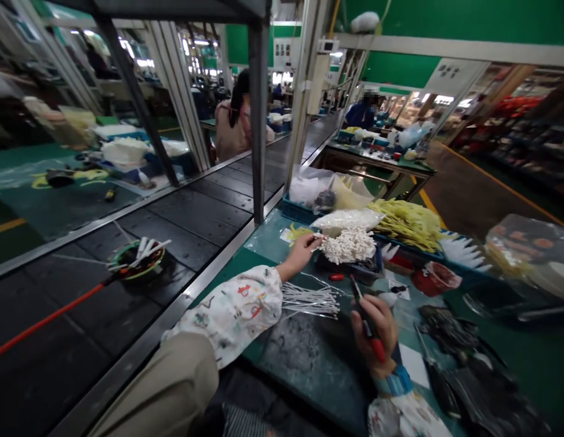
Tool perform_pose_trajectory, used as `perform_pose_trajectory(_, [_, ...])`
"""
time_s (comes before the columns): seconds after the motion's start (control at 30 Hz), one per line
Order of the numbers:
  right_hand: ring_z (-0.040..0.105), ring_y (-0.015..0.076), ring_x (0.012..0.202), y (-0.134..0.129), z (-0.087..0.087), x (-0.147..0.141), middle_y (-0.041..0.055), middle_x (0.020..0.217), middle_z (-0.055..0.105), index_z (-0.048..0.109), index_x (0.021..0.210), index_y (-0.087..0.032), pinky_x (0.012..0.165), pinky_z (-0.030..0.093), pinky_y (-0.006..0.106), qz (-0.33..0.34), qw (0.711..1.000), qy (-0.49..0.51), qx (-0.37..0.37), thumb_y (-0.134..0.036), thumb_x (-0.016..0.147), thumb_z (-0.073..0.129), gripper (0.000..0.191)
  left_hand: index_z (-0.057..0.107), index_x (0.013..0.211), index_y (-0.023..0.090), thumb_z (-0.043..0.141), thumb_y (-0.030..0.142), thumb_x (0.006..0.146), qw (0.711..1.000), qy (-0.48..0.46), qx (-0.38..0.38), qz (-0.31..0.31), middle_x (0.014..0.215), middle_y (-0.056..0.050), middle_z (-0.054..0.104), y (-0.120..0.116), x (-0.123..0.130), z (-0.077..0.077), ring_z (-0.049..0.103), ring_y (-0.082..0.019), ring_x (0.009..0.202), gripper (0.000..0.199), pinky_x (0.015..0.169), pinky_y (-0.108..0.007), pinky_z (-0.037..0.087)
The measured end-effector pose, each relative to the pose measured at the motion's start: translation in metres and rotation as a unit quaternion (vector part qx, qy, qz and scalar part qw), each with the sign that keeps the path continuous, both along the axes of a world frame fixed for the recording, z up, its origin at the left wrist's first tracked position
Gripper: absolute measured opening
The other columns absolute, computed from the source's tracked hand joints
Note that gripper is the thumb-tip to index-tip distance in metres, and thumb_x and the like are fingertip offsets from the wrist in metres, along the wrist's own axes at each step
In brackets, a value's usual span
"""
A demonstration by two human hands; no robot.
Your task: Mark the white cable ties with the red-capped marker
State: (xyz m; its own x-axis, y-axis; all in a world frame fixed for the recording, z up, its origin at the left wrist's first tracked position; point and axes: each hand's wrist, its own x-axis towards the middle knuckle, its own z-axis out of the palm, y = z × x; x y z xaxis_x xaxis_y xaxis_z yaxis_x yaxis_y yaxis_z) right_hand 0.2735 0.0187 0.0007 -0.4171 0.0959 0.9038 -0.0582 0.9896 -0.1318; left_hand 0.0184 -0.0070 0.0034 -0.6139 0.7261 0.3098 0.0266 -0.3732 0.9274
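Observation:
My left hand [303, 252] reaches to a bundle of thin white sticks with knobbed ends [349, 244], fingertips pinched at its left edge. Whatever is between them is too small to make out. In my right hand [379, 331] is a marker pen [369, 331] with a black and red body, its tip pointing up and away from me. A small red cap [336, 277] lies on the table beyond the pen. Below my left forearm, loose white sticks [311, 300] lie in a row on the green table mat.
A dark conveyor [209, 206] runs along the left, carrying a round green-rimmed container [138, 261]. Yellow parts [407, 223] fill a blue tray at the back. A red cup [435, 278], a screwdriver [439, 376] and black bags [491, 394] lie right. People sit farther off.

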Motion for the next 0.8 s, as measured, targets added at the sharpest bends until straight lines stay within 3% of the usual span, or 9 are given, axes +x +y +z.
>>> perform_pose_trajectory(0.1, [0.074,0.0282,0.109,-0.002,0.011,-0.015,0.0151,0.127,0.071,0.047,0.153,-0.027,0.084,0.065,0.043,0.037,0.998,-0.047,-0.005,-0.002,0.092,0.06,0.067,0.078,0.089,0.015,0.075,0.043,0.087,1.0,-0.029,0.001,-0.004,0.095,-0.01,0.078,0.002,0.003,-0.004,0.07,-0.025,0.093,0.029,0.094,-0.038,0.053])
perform_pose_trajectory(0.17, [0.069,0.0288,0.122,-0.005,0.022,-0.035,0.0148,0.138,0.066,0.052,0.147,-0.03,0.094,0.062,0.047,0.035,0.995,-0.094,0.014,-0.004,0.095,0.058,0.059,0.077,0.091,0.015,0.073,0.044,0.089,0.999,-0.05,0.0,-0.011,0.096,-0.01,0.078,0.004,0.003,-0.006,0.07,-0.024,0.094,0.03,0.093,-0.036,0.054])
perform_pose_trajectory(0.23, [0.058,0.0304,0.139,-0.007,0.032,-0.059,0.015,0.148,0.059,0.057,0.139,-0.029,0.109,0.053,0.056,-0.008,0.987,-0.145,0.064,-0.005,0.097,0.054,0.048,0.075,0.091,0.015,0.073,0.045,0.089,0.997,-0.071,-0.003,-0.017,0.095,-0.009,0.077,0.006,0.001,-0.008,0.071,-0.024,0.094,0.031,0.092,-0.035,0.055])
perform_pose_trajectory(0.37, [0.047,0.0305,0.148,-0.009,0.036,-0.099,0.0171,0.148,0.059,0.065,0.126,-0.023,0.122,0.039,0.057,-0.057,0.96,-0.218,0.169,-0.013,0.097,0.058,0.031,0.073,0.084,0.015,0.076,0.046,0.086,0.995,-0.095,-0.008,-0.018,0.094,-0.011,0.076,0.01,-0.003,-0.009,0.071,-0.025,0.094,0.032,0.092,-0.037,0.055])
perform_pose_trajectory(0.5, [0.049,0.0353,0.145,-0.004,0.027,-0.113,0.0242,0.146,0.059,0.065,0.125,-0.015,0.123,0.036,0.056,-0.119,0.933,-0.281,0.191,-0.01,0.089,0.062,0.037,0.068,0.079,0.015,0.074,0.048,0.087,0.994,-0.107,0.006,-0.014,0.089,-0.012,0.075,0.008,-0.004,-0.005,0.071,-0.025,0.088,0.034,0.087,-0.039,0.057])
perform_pose_trajectory(0.63, [0.047,0.0372,0.147,0.003,0.02,-0.114,0.0272,0.149,0.055,0.063,0.129,-0.011,0.125,0.032,0.055,-0.174,0.922,-0.31,0.151,-0.007,0.084,0.063,0.045,0.062,0.095,0.017,0.066,0.051,0.091,0.992,-0.116,0.044,0.015,0.097,-0.009,0.072,-0.008,-0.007,0.012,0.069,-0.021,0.089,0.034,0.086,-0.035,0.056])
perform_pose_trajectory(0.73, [0.049,0.0358,0.145,0.002,0.023,-0.11,0.0264,0.146,0.058,0.066,0.123,-0.012,0.124,0.032,0.055,-0.146,0.932,-0.295,0.151,-0.007,0.083,0.064,0.04,0.055,0.099,0.021,0.057,0.054,0.097,0.989,-0.088,0.09,0.081,0.098,-0.006,0.067,-0.026,-0.014,0.038,0.067,-0.018,0.095,0.033,0.089,-0.031,0.054])
perform_pose_trajectory(0.8, [0.056,0.0318,0.14,-0.002,0.03,-0.099,0.0203,0.145,0.061,0.066,0.118,-0.018,0.119,0.035,0.054,-0.104,0.95,-0.243,0.166,-0.005,0.086,0.062,0.034,0.051,0.094,0.023,0.051,0.054,0.101,0.978,-0.015,0.139,0.155,0.093,-0.004,0.061,-0.041,-0.016,0.055,0.066,-0.017,0.096,0.033,0.094,-0.031,0.053])
